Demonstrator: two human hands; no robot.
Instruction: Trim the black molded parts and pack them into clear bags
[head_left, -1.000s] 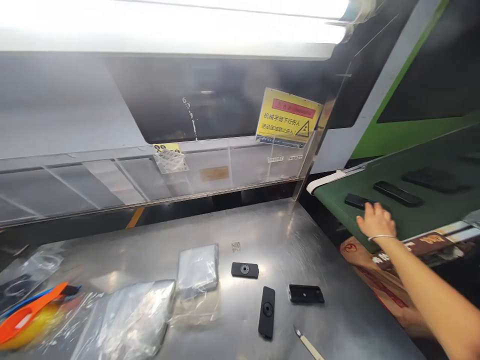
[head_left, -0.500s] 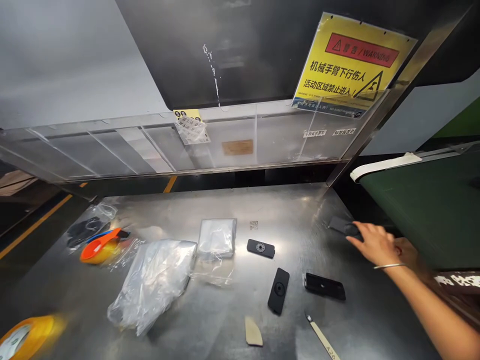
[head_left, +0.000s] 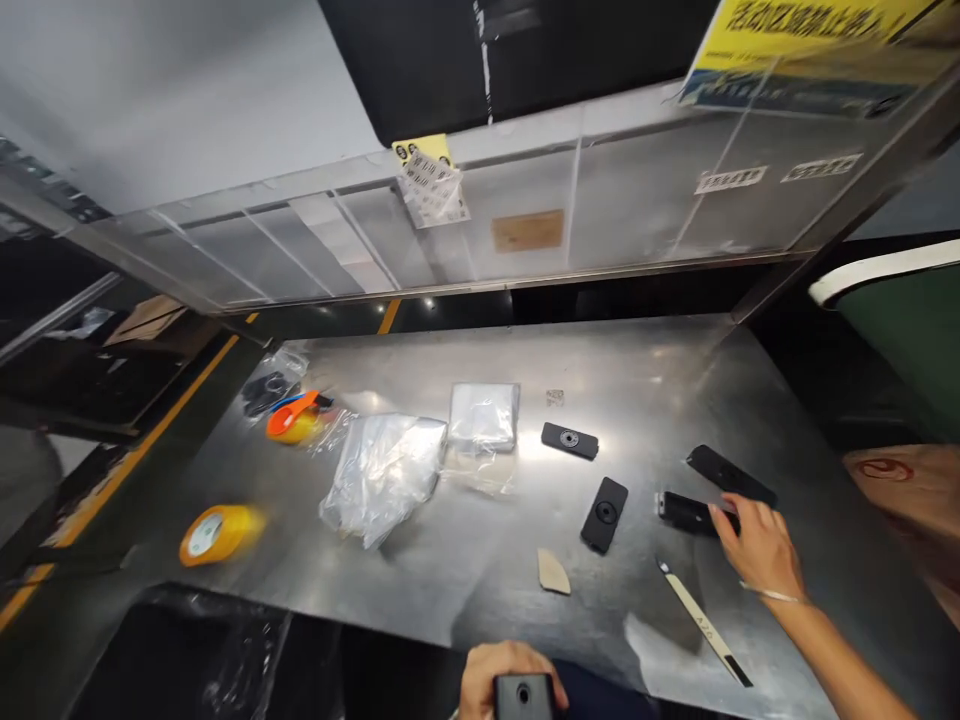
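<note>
At the bottom edge, my left hand (head_left: pixel 480 675) is closed around a small dark rectangular device (head_left: pixel 523 697) with a round dot on its face. My right hand (head_left: pixel 763 548) is on the right of the table, thumb and fingers closed on the right end of a black hollow casing (head_left: pixel 681 511). Just behind it lies a flat black plate (head_left: pixel 727 472). Two more black plates with round centres lie to the left, one farther back (head_left: pixel 570 440) and one nearer (head_left: pixel 604 514). A pale-handled tool (head_left: pixel 701 620) marked with writing and a beige wedge-shaped scraper (head_left: pixel 553 572) rest in front.
Clear plastic bags (head_left: pixel 386 470) and a stack of flat clear bags (head_left: pixel 484 415) lie mid-left on the metal table (head_left: pixel 480 570). An orange tape dispenser (head_left: pixel 296 415), a yellow tape roll (head_left: pixel 217 533) and a bag of black parts (head_left: pixel 270 390) sit farther left. Clear bins (head_left: pixel 630 190) hang behind.
My right hand has left the flat black plate lying at the right and moved nearer, onto the hollow casing. My left hand with the device has come into view as the camera turned.
</note>
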